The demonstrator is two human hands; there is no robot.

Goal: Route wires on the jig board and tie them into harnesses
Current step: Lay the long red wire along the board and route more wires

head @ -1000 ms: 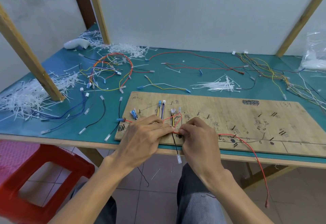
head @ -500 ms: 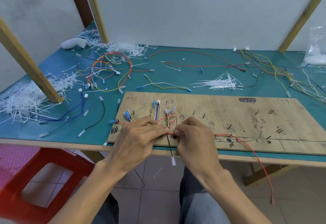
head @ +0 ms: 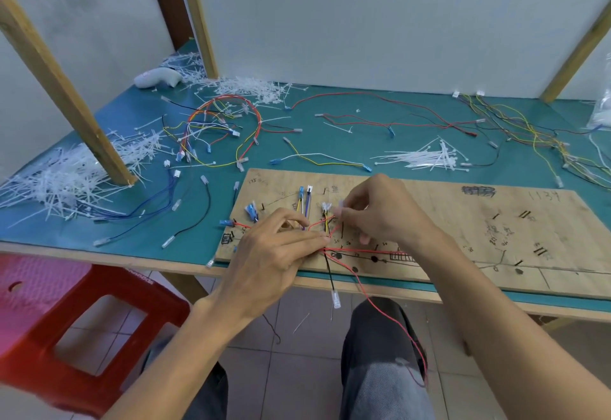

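The wooden jig board lies at the near edge of the teal table. Several short wires with blue and clear terminals stand routed at its left part, where they join in a wire bundle. My left hand pinches the bundle where the red wire and the black wire cross. My right hand is raised over the board and pinches a clear terminal between thumb and forefinger. The red wire trails over the table edge onto my lap; the black wire hangs with a clear terminal at its end.
A bunch of white cable ties lies behind the board. Heaps of cut tie ends cover the left side around a wooden post. A finished coiled harness and loose wires lie farther back. A red stool stands at lower left.
My right hand has left the crossing point and moved up and away over the board, pinching a clear terminal. My left hand has kept its hold on the bundle.
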